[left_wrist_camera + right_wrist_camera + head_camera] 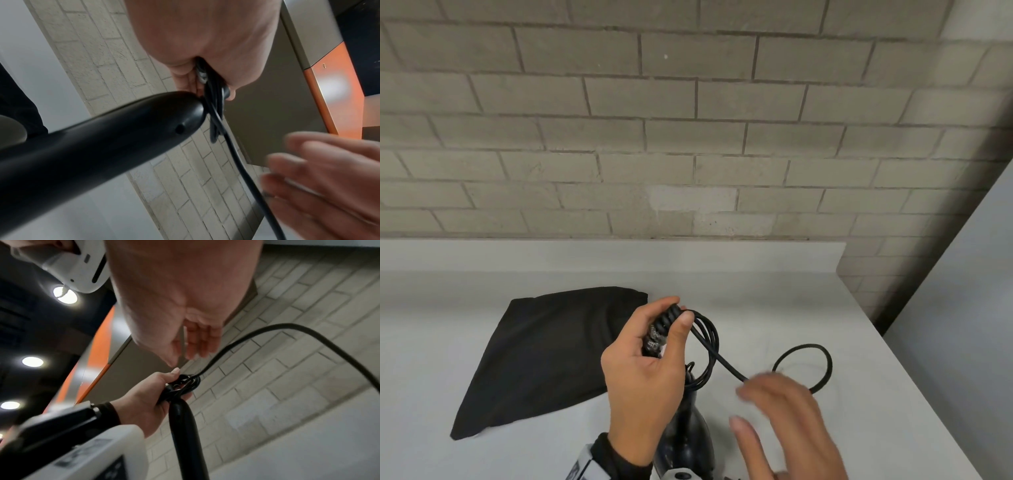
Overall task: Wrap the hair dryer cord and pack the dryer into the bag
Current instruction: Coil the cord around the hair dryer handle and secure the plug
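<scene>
My left hand (654,346) grips the wound loops of the black cord (710,342) at the end of the hair dryer's handle, thumb pressed over the coils. The black hair dryer (688,435) hangs below that hand, over the table's near edge. More cord trails right into a free loop (822,353) lying on the table. My right hand (777,414) is blurred, its fingers straight and spread beside the trailing cord. In the right wrist view its fingers (197,340) hold nothing and the cord (287,326) passes beneath. The black bag (544,353) lies flat to the left.
The white table (774,308) ends in a slanting edge on the right (914,394). A low white ledge (619,255) runs along the back under a grey brick wall (688,120). A white wrist device (589,462) sits on my left forearm.
</scene>
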`<state>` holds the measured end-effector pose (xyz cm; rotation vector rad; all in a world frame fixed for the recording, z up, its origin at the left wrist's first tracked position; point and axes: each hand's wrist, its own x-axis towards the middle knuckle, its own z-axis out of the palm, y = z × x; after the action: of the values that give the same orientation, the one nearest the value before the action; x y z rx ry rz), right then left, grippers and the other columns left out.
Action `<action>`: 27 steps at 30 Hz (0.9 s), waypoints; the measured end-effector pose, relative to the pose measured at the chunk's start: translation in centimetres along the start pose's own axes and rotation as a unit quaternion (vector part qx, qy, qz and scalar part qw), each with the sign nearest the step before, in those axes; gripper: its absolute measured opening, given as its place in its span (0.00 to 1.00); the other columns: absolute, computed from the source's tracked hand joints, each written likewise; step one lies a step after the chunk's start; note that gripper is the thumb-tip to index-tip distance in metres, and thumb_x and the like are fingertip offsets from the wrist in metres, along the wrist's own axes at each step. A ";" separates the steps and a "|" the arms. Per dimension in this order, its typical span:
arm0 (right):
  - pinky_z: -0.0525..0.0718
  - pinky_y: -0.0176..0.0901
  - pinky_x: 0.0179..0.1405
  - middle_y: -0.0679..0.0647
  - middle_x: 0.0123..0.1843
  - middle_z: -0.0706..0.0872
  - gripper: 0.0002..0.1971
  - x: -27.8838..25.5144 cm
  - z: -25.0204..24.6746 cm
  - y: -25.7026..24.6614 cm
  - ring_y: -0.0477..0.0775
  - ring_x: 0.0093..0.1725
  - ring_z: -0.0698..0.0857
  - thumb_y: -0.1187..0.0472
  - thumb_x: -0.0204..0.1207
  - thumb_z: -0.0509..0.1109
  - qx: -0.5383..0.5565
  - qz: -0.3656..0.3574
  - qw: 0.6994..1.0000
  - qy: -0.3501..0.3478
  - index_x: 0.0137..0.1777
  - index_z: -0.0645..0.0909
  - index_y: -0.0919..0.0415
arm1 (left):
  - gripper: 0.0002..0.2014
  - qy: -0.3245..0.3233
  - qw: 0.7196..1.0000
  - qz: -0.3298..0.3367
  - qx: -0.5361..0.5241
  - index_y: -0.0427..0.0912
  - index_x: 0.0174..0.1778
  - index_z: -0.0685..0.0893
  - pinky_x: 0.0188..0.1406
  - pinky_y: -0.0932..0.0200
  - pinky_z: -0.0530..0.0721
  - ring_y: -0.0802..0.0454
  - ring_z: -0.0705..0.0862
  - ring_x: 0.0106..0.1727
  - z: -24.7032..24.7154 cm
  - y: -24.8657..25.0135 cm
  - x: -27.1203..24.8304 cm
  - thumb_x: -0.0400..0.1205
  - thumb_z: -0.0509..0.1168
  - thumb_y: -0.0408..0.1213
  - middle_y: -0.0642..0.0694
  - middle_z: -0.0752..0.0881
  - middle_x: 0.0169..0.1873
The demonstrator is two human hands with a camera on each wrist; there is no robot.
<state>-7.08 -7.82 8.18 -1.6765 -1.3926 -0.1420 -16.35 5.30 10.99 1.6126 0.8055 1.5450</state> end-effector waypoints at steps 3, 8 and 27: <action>0.82 0.31 0.49 0.32 0.64 0.71 0.24 0.6 1.3 1.2 0.34 0.57 0.79 0.41 0.75 0.57 -0.069 0.043 0.995 -0.054 0.71 0.60 0.32 | 0.09 -0.007 1.000 0.005 0.000 0.48 0.50 0.89 0.46 0.77 0.80 0.62 0.89 0.46 0.0 -0.2 0.0 0.75 0.73 0.41 0.62 0.90 0.42; 0.82 0.40 0.28 0.46 0.42 0.78 0.11 2.8 -0.3 0.8 0.51 0.33 0.82 0.48 0.82 0.58 -0.133 -0.060 0.988 -0.052 0.58 0.77 0.49 | 0.09 -0.029 0.999 0.017 0.003 0.48 0.50 0.90 0.47 0.77 0.81 0.63 0.89 0.47 -0.1 -0.5 0.3 0.75 0.73 0.41 0.63 0.90 0.44; 0.79 0.29 0.37 0.50 0.39 0.89 0.04 11.1 -1.6 -1.4 0.44 0.37 0.83 0.58 0.76 0.72 0.303 0.104 0.945 -0.070 0.44 0.89 0.55 | 0.14 -0.147 0.985 0.058 -0.073 0.54 0.51 0.87 0.45 0.72 0.83 0.57 0.90 0.44 -1.5 -0.2 0.3 0.71 0.76 0.51 0.58 0.91 0.41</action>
<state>-3.63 -1.00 16.57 -1.3097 -1.1871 0.4903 -17.77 5.77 10.99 1.7509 0.4353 1.3657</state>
